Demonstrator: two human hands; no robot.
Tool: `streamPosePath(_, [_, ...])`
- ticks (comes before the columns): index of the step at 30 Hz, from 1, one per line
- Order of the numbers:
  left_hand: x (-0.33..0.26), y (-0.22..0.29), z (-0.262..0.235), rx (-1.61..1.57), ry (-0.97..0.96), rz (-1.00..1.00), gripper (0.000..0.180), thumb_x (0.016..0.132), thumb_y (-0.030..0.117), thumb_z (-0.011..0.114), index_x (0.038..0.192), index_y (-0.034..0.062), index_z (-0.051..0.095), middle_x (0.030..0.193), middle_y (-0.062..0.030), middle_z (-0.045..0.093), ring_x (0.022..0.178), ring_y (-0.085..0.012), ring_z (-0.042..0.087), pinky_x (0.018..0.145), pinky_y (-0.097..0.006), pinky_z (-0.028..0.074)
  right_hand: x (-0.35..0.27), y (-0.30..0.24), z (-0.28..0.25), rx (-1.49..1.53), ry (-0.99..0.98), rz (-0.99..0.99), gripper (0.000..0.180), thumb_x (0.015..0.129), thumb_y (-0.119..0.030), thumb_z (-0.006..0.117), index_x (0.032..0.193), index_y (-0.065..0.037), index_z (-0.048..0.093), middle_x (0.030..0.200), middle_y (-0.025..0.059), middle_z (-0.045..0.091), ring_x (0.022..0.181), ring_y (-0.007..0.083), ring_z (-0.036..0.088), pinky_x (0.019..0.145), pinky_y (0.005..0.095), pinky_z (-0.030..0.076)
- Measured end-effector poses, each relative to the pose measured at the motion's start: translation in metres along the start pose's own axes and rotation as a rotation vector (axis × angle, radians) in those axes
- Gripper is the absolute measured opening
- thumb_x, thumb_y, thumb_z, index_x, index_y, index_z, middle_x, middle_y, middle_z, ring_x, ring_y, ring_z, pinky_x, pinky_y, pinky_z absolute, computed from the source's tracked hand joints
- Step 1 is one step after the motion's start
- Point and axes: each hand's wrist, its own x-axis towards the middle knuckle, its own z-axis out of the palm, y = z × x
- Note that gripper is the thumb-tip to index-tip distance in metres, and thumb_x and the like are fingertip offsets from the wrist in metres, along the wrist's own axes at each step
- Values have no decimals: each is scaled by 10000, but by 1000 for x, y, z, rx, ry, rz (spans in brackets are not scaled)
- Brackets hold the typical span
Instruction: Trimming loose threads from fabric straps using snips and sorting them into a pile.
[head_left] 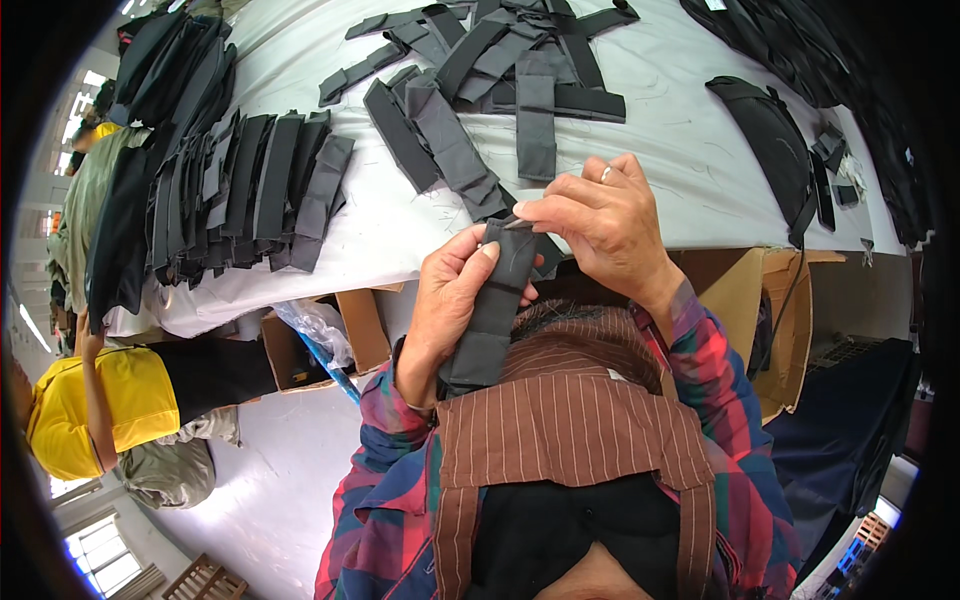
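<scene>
pinching a dark strip (497, 300) in our left hand (448, 290), thin tool (516, 223) in our right hand (612, 228), by the table's near edge (395, 262)

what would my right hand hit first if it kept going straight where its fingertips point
Probably the top end of the dark strip held in your left hand, though depth there is hard to judge.

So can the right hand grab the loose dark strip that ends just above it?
Probably yes: the loose strip looks close to the right hand, with nothing seen between. But its fingers are busy at the end of the held strip, so they'd likely need to leave that first.
</scene>
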Motion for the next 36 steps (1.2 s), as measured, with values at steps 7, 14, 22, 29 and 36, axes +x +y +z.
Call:
streamPosePath(7, [-1, 2, -1, -15, -24, -67, 295, 964, 158, 431, 1166, -41, 513, 957, -199, 649, 698, -200, 658, 646, -276, 551, -2, 6, 2, 232, -90, 72, 198, 706, -118, 718, 893, -182, 700, 740, -55, 609, 632, 167, 440, 651, 299, 283])
streamPosePath(14, [2, 1, -5, -40, -35, -80, 303, 961, 153, 431, 1169, -52, 510, 951, -204, 648, 691, -205, 656, 642, -278, 553, -7, 8, 4, 320, -78, 163, 204, 717, -96, 716, 908, -165, 696, 728, -44, 605, 626, 169, 435, 643, 302, 277])
streamPosePath(22, [1, 1, -5, -40, -41, -91, 316, 958, 155, 441, 1185, -55, 504, 951, -212, 645, 687, -214, 660, 637, -280, 562, -5, 5, 3, 125, -68, 35, 199, 696, -129, 724, 884, -190, 694, 710, -58, 588, 618, 168, 419, 639, 300, 281])
streamPosePath(29, [1, -1, -6, -43, -34, -93, 314, 956, 156, 442, 1178, -57, 505, 950, -212, 645, 685, -213, 660, 637, -280, 561, -7, 5, 5, 110, -61, 56, 176, 693, -132, 726, 859, -180, 693, 724, -54, 597, 615, 175, 424, 629, 306, 283])
streamPosePath(36, [1, 0, -9, -50, -49, -79, 296, 973, 169, 430, 1191, -10, 521, 948, -160, 659, 688, -173, 665, 586, -262, 554, -6, 4, -1, 61, -82, 113, 93, 733, -213, 702, 821, -201, 675, 712, -66, 561, 655, 161, 481, 646, 302, 308])
